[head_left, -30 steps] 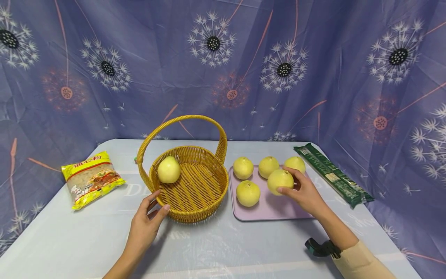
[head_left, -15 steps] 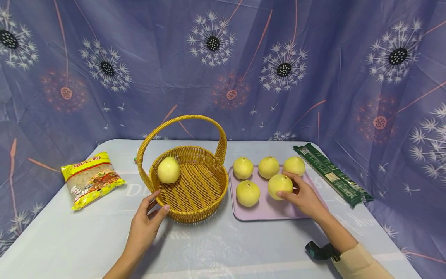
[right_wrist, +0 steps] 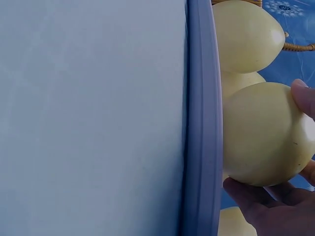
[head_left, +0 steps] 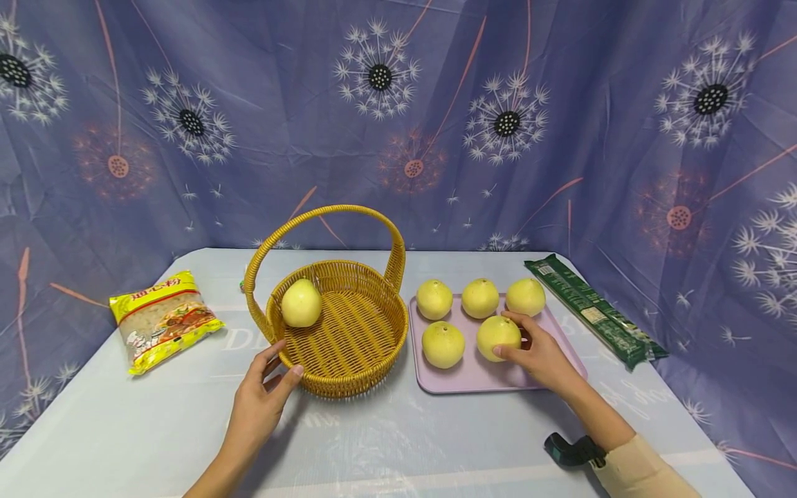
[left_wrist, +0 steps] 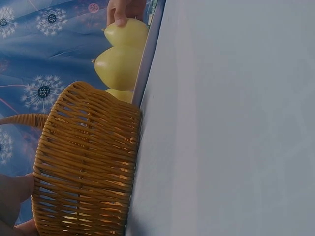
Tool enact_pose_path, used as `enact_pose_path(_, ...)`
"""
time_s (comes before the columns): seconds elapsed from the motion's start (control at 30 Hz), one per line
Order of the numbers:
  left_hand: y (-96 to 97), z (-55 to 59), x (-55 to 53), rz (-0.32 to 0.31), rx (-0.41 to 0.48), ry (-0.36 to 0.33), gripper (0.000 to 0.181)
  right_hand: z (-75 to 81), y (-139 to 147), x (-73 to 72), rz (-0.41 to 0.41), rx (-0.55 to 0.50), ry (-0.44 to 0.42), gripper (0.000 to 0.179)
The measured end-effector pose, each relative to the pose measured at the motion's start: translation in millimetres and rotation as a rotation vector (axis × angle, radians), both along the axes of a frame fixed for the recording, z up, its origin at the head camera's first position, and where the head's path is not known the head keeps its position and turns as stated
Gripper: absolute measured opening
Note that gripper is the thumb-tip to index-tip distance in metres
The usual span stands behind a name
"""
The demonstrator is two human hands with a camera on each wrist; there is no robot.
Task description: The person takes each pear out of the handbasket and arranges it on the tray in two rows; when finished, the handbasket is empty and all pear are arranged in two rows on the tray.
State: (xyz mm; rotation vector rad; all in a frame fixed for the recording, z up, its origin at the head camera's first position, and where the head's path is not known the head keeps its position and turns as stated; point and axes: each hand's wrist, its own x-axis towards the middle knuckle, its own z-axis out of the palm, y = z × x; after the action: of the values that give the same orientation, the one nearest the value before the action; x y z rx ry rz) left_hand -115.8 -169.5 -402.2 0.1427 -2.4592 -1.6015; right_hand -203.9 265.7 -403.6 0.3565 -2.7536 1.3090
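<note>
My right hand (head_left: 538, 353) holds a pale yellow melon (head_left: 497, 339) at the tray's front, thumb on its near side and fingers behind. In the right wrist view this melon (right_wrist: 266, 132) appears at or just above the lilac tray (head_left: 498, 387); whether it touches is unclear. Several other melons sit there, including one (head_left: 443, 344) just left of the held one. With its fingers spread, my left hand (head_left: 261, 398) touches the near left rim of the yellow wicker basket (head_left: 349, 380). One melon (head_left: 301, 303) lies inside the basket against its left wall.
At the far left lies a yellow food packet (head_left: 165, 321). Long green packets (head_left: 594, 311) lie beyond the tray on the right. The basket's tall arched handle (head_left: 336, 209) rises above it. Behind the table hangs a purple dandelion-print cloth (head_left: 398, 138).
My right hand has lowered the melon toward the front of the tray, moving slightly left at the end. My left hand and the basket have stayed still.
</note>
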Motion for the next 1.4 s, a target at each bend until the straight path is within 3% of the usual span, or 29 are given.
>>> enact_pose_path(1.4,-0.6,-1.7,-1.2,-0.001,0.006,0.001,0.057,-7.5,0.5,-1.2,0.008,0.026,-0.02,0.071)
